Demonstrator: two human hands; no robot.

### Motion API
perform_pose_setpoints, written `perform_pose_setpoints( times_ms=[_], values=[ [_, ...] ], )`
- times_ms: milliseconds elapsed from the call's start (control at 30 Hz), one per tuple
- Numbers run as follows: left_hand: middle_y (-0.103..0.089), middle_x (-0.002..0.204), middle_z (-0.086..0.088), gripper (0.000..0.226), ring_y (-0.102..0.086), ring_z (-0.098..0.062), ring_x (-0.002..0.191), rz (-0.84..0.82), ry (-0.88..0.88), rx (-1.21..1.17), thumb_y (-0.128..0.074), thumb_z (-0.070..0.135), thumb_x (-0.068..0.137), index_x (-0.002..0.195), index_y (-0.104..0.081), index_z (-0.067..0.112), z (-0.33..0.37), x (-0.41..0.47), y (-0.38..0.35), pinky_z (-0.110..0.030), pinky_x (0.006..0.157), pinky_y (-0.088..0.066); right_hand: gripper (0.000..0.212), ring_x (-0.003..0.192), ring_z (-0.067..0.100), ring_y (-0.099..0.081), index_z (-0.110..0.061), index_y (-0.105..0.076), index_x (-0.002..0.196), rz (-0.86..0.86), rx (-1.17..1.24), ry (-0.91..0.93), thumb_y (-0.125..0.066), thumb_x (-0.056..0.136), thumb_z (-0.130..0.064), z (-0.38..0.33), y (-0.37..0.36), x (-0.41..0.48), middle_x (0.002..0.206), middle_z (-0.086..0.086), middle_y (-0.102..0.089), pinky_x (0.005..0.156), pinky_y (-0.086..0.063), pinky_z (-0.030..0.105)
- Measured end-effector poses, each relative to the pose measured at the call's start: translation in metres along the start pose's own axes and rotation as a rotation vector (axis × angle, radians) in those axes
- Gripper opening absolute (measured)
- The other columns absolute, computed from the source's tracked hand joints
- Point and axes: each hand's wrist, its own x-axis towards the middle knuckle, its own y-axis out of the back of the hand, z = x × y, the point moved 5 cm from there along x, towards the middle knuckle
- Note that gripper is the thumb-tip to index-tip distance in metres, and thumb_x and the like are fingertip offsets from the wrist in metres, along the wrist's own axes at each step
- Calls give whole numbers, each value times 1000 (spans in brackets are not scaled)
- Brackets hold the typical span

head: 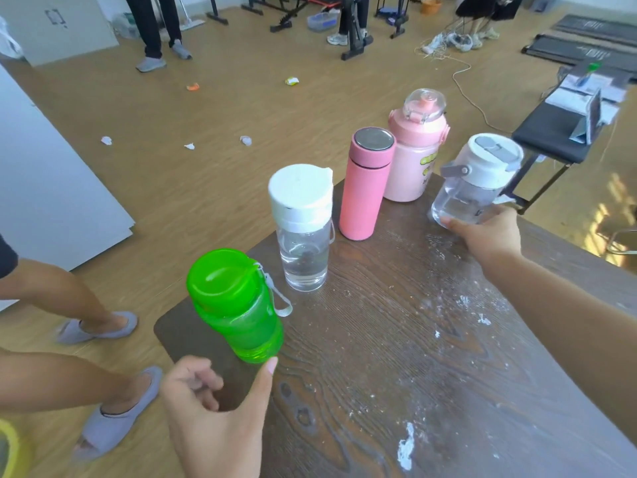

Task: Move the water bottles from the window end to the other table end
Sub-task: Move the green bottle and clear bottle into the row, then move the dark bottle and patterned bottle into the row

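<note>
Head view: five bottles (301,229), two part-filled.

Wood-look floor (213,160) with scattered paper scraps (107,140), white boards (51,188) lying left, black bench (551,136) right

one head-worn wide-angle view looks forward and steeply down, close over the table (396,339) end, taking in the wooden floor (213,125) beyond it.
</note>
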Motion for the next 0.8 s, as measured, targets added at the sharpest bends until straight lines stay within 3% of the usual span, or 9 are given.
perform_pose_setpoints(
  times_ms=[67, 133, 200, 300, 367, 433, 567, 800],
  values=[
    [-47, 66, -11, 46, -36, -19, 56, -40, 1, 42, -80, 57, 52, 88, -52, 50, 4, -27, -10, -28, 60, -34, 98, 132, 31, -54, -9, -36, 149, -15, 9, 4, -91, 74, -40, 11, 10, -13, 143, 10, -55, 93, -44, 35],
    [-49, 60, -4, 40, -40, -21, 54, -120, -24, 45, -81, 54, 55, 86, -58, 44, 8, -52, -28, -27, 57, -35, 102, 137, 27, -51, -11, -31, 156, -17, 38, 25, -89, 76, -39, 20, 26, -27, 150, 8, -52, 93, -41, 31],
    [-64, 74, -1, 40, -53, -20, 61, -242, -39, -3, -84, 50, 57, 92, -66, 43, 18, -72, -53, -28, 62, -44, 100, 137, 24, -51, -14, -33, 156, -8, 70, 29, -89, 77, -39, 32, 48, -39, 152, 7, -51, 98, -43, 31],
    [-77, 103, 12, 52, -74, -11, 90, -506, -80, -47, -90, 35, 61, 110, -72, 43, 43, -104, -99, -15, 79, -53, 94, 136, 20, -52, -16, -36, 154, 42, 130, 30, -88, 78, -37, 55, 92, -57, 149, 5, -54, 108, -45, 36],
    [-76, 116, 16, 60, -74, -4, 109, -663, -115, -55, -92, 28, 66, 121, -71, 37, 61, -130, -132, -13, 91, -54, 89, 136, 18, -53, -17, -39, 152, 88, 181, 25, -88, 79, -34, 76, 126, -72, 147, 4, -55, 111, -45, 37],
    [-74, 126, 19, 64, -71, -2, 120, -790, -141, -69, -93, 25, 70, 128, -69, 36, 79, -160, -166, -21, 100, -55, 85, 136, 18, -54, -18, -41, 151, 144, 230, 15, -87, 81, -30, 99, 162, -87, 146, 4, -57, 109, -44, 32],
    [-69, 135, 21, 70, -67, 1, 126, -1022, -232, -60, -92, 27, 73, 138, -67, 31, 117, -234, -231, -29, 108, -55, 78, 135, 15, -55, -18, -46, 148, 291, 327, -16, -86, 82, -26, 149, 240, -122, 144, 2, -58, 110, -42, 26],
    [-67, 138, 17, 68, -65, 1, 128, -1366, -325, -84, -92, 24, 77, 140, -67, 26, 181, -395, -295, -26, 111, -52, 70, 129, 8, -57, -23, -48, 144, 629, 480, -172, -85, 84, -26, 249, 387, -202, 138, -6, -61, 106, -44, 24]
  ],
)
